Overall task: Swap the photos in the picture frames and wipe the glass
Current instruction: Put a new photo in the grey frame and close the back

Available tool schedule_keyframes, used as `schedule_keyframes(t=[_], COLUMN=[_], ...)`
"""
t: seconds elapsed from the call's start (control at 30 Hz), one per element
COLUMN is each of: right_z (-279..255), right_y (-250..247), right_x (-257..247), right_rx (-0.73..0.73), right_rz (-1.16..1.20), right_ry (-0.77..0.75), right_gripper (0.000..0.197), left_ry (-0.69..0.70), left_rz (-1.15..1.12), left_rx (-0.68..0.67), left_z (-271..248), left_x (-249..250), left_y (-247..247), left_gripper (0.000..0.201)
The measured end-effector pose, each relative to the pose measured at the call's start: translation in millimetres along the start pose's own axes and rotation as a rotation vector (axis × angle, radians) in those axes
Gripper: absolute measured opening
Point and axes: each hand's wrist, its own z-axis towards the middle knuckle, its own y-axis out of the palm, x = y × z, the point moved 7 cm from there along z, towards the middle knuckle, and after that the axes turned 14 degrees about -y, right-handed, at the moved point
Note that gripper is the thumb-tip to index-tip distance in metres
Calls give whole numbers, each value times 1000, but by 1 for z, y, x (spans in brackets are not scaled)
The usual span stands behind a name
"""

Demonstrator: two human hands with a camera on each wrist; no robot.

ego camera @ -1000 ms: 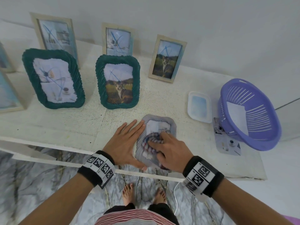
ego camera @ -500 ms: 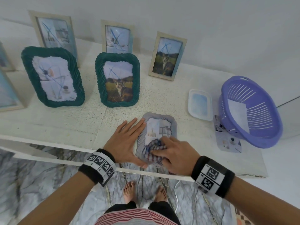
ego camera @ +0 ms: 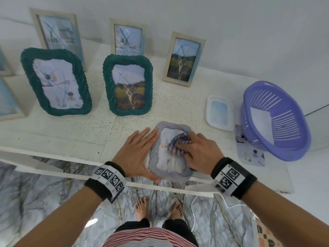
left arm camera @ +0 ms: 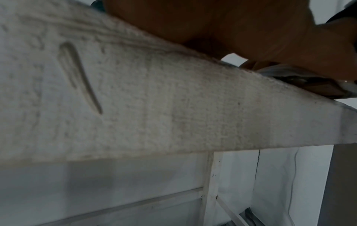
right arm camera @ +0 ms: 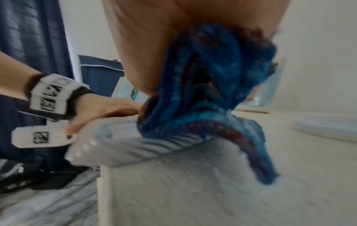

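1. Right hand (ego camera: 199,154) grip: fingers curled round a bunched blue cloth (ego camera: 179,142), pressing it onto the glass of the grey frame (ego camera: 170,152).
2. Left hand (ego camera: 137,154) grip: wide, fingers straight and flat, braced against the frame's left edge; thumb at its near corner.
3. Frame lies face-up at the surface (ego camera: 71,132) front edge, its near end overhanging slightly.
4. Step in hand, judged: wiping the glass. To do it well: even pressure, overlapping strokes to every corner, left hand steadying so the frame cannot slide off the edge.
5. Pose: both forearms reach in from below, wrists low; right wrist view blurred.
6. Other frames stand behind, upright; basket (ego camera: 276,120) to the right.
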Motion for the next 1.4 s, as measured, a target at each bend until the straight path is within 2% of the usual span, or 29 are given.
schedule_keyframes(t=[0.07, 0.13, 0.23, 0.3, 0.4, 0.43, 0.5, 0.57, 0.63, 0.7, 0.8, 0.83, 0.9, 0.97, 1.03, 1.1, 1.17, 1.23, 1.3, 1.4], right_z=[0, -7, -24, -21, -11, -11, -13, -26, -33, -24, -7, -4, -3, -14, -23, -15, 0, 10, 10, -10], right_y=[0, 8, 17, 7, -4, -3, 4, 15, 18, 11, -2, -3, 1, 11, 19, 10, -1, -4, 3, 20], right_x=[2, -16, -35, -16, 22, 23, 6, -17, -23, -7, 23, 24, 5, -25, -34, -23, -3, 2, -15, -40], right_rx=[16, -15, -145, -92, -3, 20, 16, -70, -117, -64, 31, 55, 57, -13, -86, -53, 12, 53, 38, -75], right_rz=[15, 62, 89, 18, -68, -56, 42, 117, 97, 54, -23, -21, 34, 112, 125, 62, -8, -14, 14, 96], right_ry=[12, -85, -211, -150, 54, 51, -41, -161, -192, -115, 93, 106, 9, -151, -199, -139, 11, 76, -8, -205], right_gripper=[57, 54, 49, 40, 33, 34, 40, 48, 49, 49, 44, 41, 40, 46, 50, 52, 45, 43, 46, 59], left_ry=[-3, -6, -5, -11, -12, -11, -9, -5, -2, -2, -8, -9, -8, -6, -4, -4, -8, -6, -4, -1], left_rz=[-6, -4, -2, 5, 5, 0, -7, -11, -17, -15, -15, -15, -16, -23, -29, -17, -17, -24, -25, -27], left_rx=[-8, -16, -13, -16, -23, -20, -15, -15, -15, -10, -17, -19, -16, -15, -14, -10, -1, -4, -9, -17], left_z=[0, 1, 1, 1, 1, 0, 1, 1, 0, 0, 0, 0, 0, 0, 0, 0, 0, -1, -1, 0], left_x=[0, -1, -1, -1, -1, -1, -1, -1, 0, 0, 1, 1, 0, 0, 1, 1, 0, 1, 0, 0], left_y=[0, 1, 2, 2, 1, 1, 0, 1, 0, -1, -1, -1, -1, -1, -1, -2, -1, -1, -2, -1], left_gripper=[142, 143, 144, 144, 143, 143, 143, 144, 144, 143, 143, 143, 143, 143, 143, 143, 143, 142, 142, 144])
